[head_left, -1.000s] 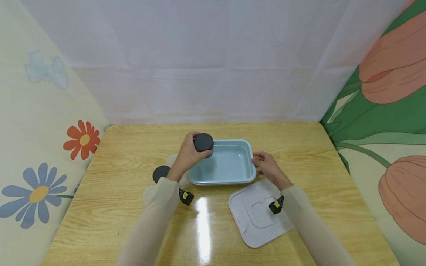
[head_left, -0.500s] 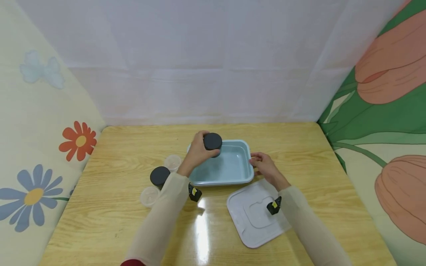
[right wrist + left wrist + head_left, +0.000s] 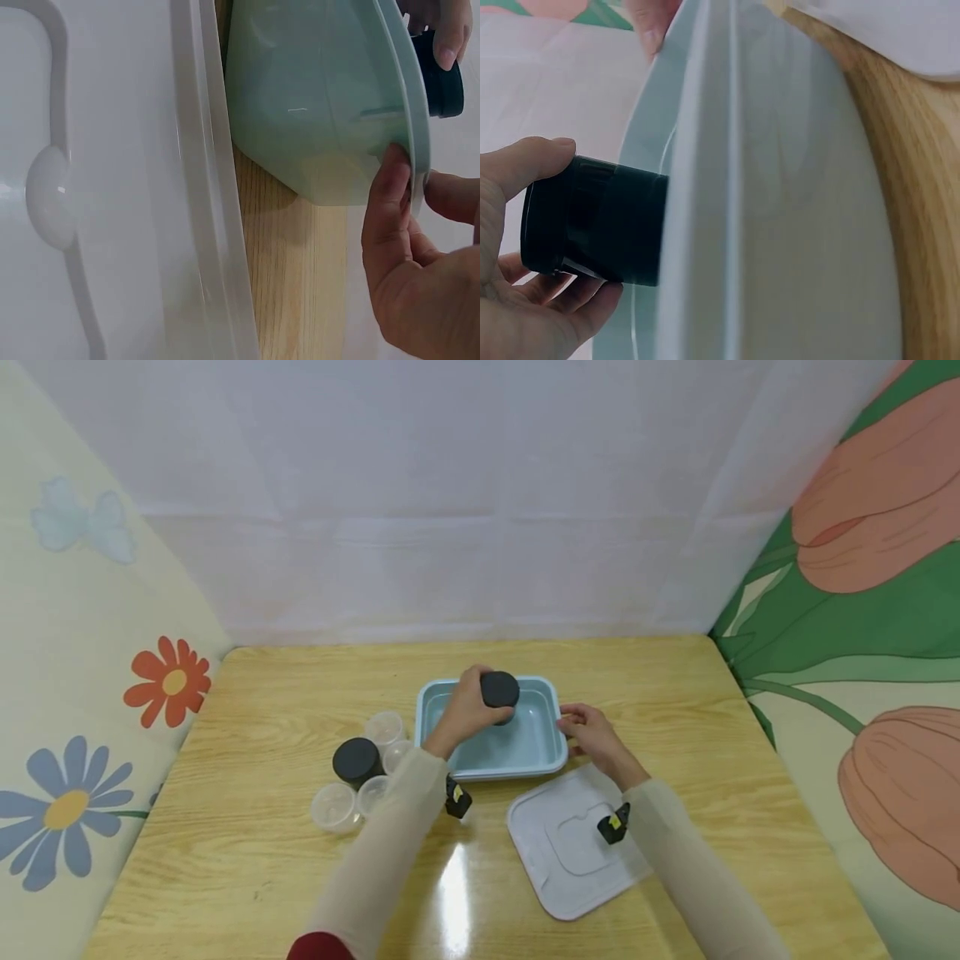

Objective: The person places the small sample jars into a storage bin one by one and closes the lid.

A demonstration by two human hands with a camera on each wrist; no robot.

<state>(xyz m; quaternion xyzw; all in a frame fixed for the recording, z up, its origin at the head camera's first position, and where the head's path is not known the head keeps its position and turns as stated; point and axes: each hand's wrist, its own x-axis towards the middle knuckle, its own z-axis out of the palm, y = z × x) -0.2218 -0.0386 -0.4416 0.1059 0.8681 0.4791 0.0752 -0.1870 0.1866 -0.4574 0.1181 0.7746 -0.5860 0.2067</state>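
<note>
My left hand [image 3: 467, 712] grips a round black jar [image 3: 500, 690] over the light blue plastic tub [image 3: 491, 752]. The left wrist view shows thumb and fingers around the black jar [image 3: 592, 217], its lower end hidden behind the tub's rim [image 3: 705, 187]. At the tub's right end, my right hand [image 3: 595, 739] pinches the rim. In the right wrist view, the thumb of the right hand [image 3: 427, 277] is on the inner side of the rim and the fingers are outside. No contents show in the visible part of the tub.
A white lid [image 3: 573, 847] lies in front of the tub, partly under the right forearm. Left of the tub stand another black jar [image 3: 357, 762] and several clear plastic cups [image 3: 334, 807], some partly hidden by the left sleeve. A white cloth [image 3: 450, 527] hangs behind the wooden table [image 3: 247, 793].
My left hand has carried the black jar rightward from the tub's left part, then slightly lower over its middle. The right hand stays at the rim. More clear cups show beside the left sleeve.
</note>
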